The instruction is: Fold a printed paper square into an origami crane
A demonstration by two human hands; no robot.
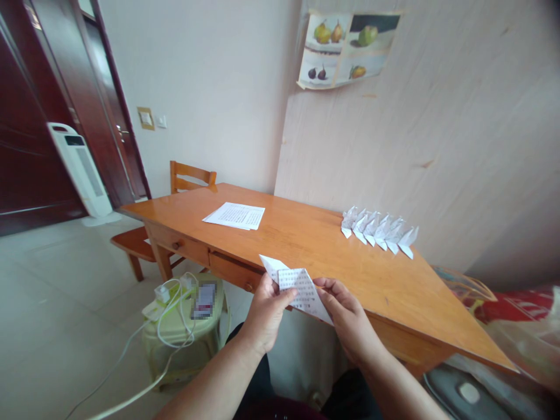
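Note:
Between my two hands is a folded sheet of printed paper [300,287], held up just in front of the table's near edge. It has a pointed flap at the upper left and a slanted fold running down to the right. My left hand [272,306] pinches its left part, thumb lying across the print. At the right side, my right hand [345,306] grips the paper's edge between thumb and fingers. On the table, a row of several folded white paper pieces [378,230] stands near the wall. A stack of printed sheets [236,216] lies farther left.
The wooden table [301,227] has drawers in its front. A wooden chair [192,175] stands behind its left end. Left of my legs, a plastic stool [179,332] carries cables and a phone [204,300]. Bags [520,309] sit to the right.

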